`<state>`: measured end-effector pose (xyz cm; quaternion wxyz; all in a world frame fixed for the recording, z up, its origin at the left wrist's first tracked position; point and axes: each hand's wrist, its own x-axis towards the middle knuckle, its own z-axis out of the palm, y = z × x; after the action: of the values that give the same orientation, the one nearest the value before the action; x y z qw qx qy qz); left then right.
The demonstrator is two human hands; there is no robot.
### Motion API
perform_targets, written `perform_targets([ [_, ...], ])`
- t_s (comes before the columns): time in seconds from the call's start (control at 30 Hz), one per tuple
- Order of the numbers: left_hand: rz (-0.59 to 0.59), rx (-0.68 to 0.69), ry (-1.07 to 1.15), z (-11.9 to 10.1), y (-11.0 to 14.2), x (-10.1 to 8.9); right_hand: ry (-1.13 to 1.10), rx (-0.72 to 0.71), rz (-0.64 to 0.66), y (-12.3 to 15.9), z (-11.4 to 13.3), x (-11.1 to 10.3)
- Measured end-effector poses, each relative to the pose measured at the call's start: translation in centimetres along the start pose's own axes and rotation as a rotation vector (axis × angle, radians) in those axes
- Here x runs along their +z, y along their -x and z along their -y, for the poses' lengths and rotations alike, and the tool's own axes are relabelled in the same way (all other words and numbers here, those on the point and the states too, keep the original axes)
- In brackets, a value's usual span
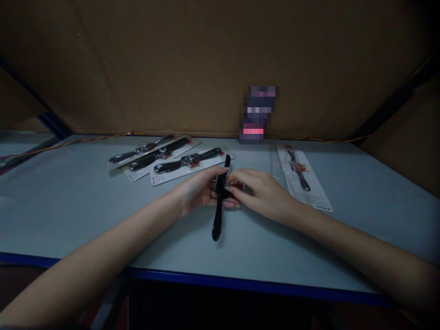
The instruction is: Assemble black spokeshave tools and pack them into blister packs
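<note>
A black spokeshave (217, 220) is held above the table, one handle pointing toward me and the other away. My left hand (202, 188) is closed around its middle, thumb on top and fingertips showing underneath. From the right, my right hand (259, 190) pinches at the middle of the tool, thumb and fingers together. Those fingers hide most of the spokeshave's centre, so its small parts there cannot be made out. Just beyond my left hand lies a carded spokeshave (189, 160) in clear plastic.
Two more packaged spokeshaves (160, 153) overlap at the back left. Another printed card pack (302, 176) lies at the right, beside a clear plastic piece (275, 162). A blurred-out upright object (259, 112) leans on the cardboard wall (178, 68). Thin wires (82, 140) run along the table's back edge.
</note>
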<state>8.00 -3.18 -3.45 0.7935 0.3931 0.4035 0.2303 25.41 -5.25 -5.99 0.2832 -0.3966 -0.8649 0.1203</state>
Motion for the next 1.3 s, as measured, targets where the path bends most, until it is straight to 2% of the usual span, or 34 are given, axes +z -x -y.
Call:
perform_targets([
  [0.2, 0.009, -0.010, -0.032, 0.0, -0.1, -0.2, -0.033, -0.106, -0.025, 0.0, -0.4, 0.1],
  [0.33, 0.028, -0.001, -0.026, 0.2, -0.2, -0.3, -0.132, -0.078, -0.031, 0.0, 0.1, -0.2],
  [0.47, 0.016, 0.011, -0.006, 0.3, -0.1, -0.3, -0.101, -0.090, -0.049, 0.0, 0.1, -0.1],
  [0.57, 0.028, -0.009, -0.007, 0.2, -0.1, -0.2, 0.005, -0.178, -0.045, -0.1, -0.4, -0.1],
  [0.73, 0.040, -0.011, -0.005, 0.1, -0.1, -0.2, 0.320, -0.405, -0.009, 0.0, -0.8, -0.7],
  [0.97, 0.012, -0.079, -0.120, -0.2, 0.0, -0.3, 0.351, -0.587, 0.015, 0.0, -0.1, -1.4],
  [1.1, -0.020, -0.058, -0.127, -0.2, -0.1, -0.4, 0.123, -0.501, -0.016, 0.0, -0.1, -1.2],
  [1.2, -0.042, 0.006, -0.103, -0.2, -0.2, -0.5, -0.028, -0.316, -0.125, 0.0, 0.0, -1.1],
  [1.3, -0.039, 0.015, -0.074, -0.3, -0.2, -0.4, 0.023, -0.092, -0.179, 0.0, 0.1, -0.8],
])
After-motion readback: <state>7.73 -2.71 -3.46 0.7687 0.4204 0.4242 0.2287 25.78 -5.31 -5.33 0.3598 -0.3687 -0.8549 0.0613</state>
